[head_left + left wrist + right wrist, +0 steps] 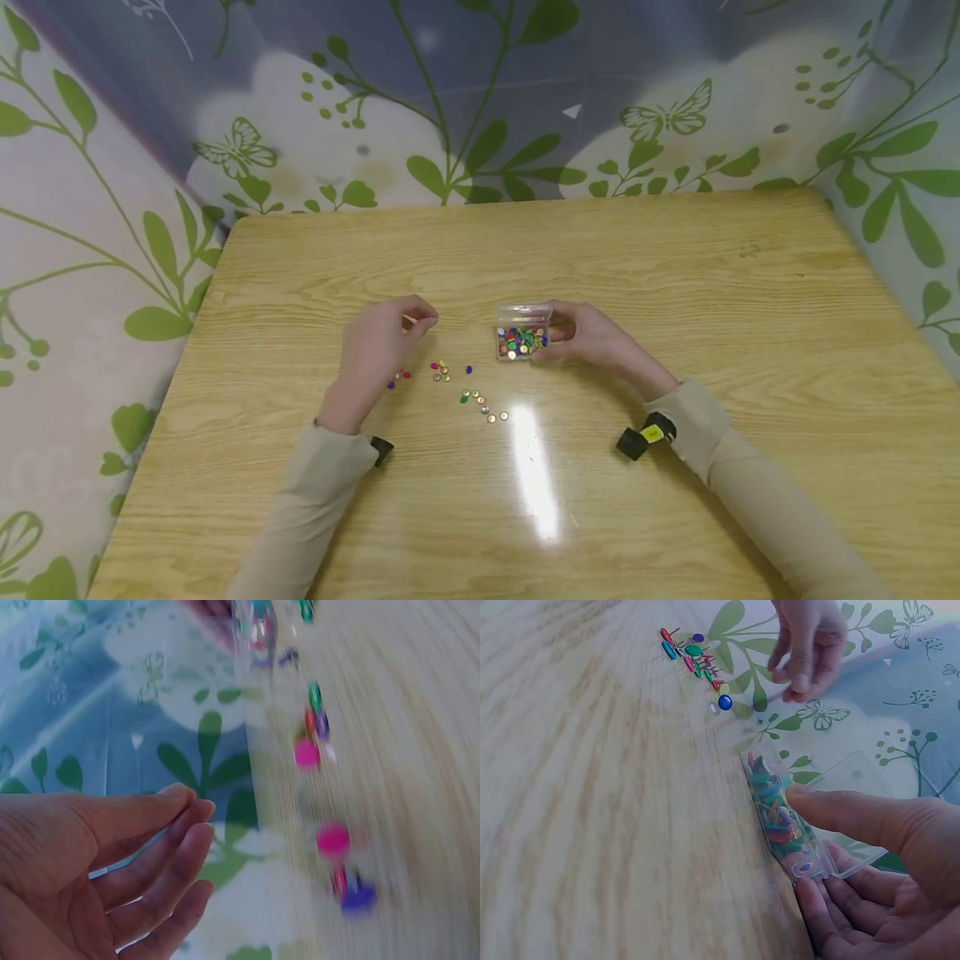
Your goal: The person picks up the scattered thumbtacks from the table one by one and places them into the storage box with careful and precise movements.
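My right hand (592,335) grips a small clear plastic box (524,310) from its right side. In the right wrist view the thumb lies at the rim, with fingers beneath and behind. Its hinged lid (849,784) stands open, and colourful thumbtacks (778,814) fill the box. My left hand (372,340) hovers left of the box, above loose thumbtacks (441,371). In the left wrist view its thumb tip meets the index fingertip, the other fingers are bent, and nothing shows between them. Nearby pink thumbtacks (332,840) lie on the table.
More thumbtacks (483,408), mostly gold heads, lie scattered in front of the box on the wooden table (675,258). Some lie point up. A leaf-and-butterfly patterned cloth (480,108) hangs behind the table and along both sides. Each wrist wears a black camera (636,442).
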The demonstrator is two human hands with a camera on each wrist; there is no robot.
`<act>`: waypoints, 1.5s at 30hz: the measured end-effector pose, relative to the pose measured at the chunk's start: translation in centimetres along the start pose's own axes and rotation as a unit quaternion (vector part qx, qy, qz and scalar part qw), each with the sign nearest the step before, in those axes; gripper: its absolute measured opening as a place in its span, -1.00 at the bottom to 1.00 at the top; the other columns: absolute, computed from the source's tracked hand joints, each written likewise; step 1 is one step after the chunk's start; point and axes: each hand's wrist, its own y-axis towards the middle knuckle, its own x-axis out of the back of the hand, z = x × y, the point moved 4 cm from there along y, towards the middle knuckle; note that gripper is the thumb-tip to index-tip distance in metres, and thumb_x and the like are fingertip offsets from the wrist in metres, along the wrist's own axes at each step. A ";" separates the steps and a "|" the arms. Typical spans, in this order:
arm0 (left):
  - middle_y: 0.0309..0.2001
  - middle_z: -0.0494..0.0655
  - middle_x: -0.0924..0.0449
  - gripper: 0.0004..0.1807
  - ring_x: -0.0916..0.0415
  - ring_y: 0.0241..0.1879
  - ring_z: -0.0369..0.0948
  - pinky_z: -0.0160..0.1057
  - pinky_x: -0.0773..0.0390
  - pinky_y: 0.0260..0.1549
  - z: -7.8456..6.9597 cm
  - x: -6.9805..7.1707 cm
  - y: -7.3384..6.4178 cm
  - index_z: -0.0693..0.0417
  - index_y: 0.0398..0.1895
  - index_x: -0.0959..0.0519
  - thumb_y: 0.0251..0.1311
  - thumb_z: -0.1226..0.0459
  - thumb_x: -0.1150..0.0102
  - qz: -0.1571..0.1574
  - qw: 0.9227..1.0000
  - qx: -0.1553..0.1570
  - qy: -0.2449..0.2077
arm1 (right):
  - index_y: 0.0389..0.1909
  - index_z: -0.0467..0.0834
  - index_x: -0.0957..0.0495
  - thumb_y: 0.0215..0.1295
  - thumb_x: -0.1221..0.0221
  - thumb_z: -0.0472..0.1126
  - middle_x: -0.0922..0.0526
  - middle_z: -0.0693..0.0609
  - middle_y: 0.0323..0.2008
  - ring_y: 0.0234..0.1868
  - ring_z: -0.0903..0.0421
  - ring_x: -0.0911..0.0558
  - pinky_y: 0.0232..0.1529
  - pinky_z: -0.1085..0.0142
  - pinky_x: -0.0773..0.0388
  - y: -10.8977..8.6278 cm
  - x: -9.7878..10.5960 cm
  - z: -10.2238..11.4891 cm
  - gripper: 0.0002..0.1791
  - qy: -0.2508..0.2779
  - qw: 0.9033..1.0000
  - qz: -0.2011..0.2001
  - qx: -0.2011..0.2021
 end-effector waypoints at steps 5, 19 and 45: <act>-0.20 -0.12 -0.79 -0.93 -0.71 -0.24 -0.10 -0.14 -0.60 -0.42 2.3 0.7 -0.8 -0.04 -0.24 -0.75 0.31 0.20 -0.34 0.013 1.000 0.026 0.008 | 0.38 -0.18 -0.40 0.13 -0.48 -0.23 -0.50 -0.24 0.29 0.25 -0.21 -0.54 0.24 -0.01 -0.51 0.0 0.0 0.0 -0.22 0.002 1.000 -0.003 -0.003; -0.37 -0.12 -0.73 -0.92 -0.59 -0.42 -0.17 -0.25 -0.46 -0.51 4.5 0.2 -1.9 0.00 -0.39 -0.70 0.17 0.25 -0.44 0.092 0.993 0.060 0.048 | 0.37 -0.19 -0.41 0.10 -0.50 -0.22 -0.53 -0.22 0.24 0.21 -0.18 -0.58 0.20 0.00 -0.54 -0.1 -0.1 0.1 -0.21 0.003 1.000 -0.003 -0.003; -0.27 -0.15 -0.78 -0.89 -0.73 -0.30 -0.18 -0.19 -0.59 -0.41 0.5 -0.8 -0.6 -0.01 -0.27 -0.70 0.18 0.23 -0.44 0.022 1.000 0.007 0.000 | 0.36 -0.19 -0.41 0.10 -0.49 -0.20 -0.54 -0.22 0.23 0.18 -0.16 -0.59 0.20 -0.02 -0.52 -0.1 0.0 0.2 -0.21 -0.007 1.000 -0.007 0.004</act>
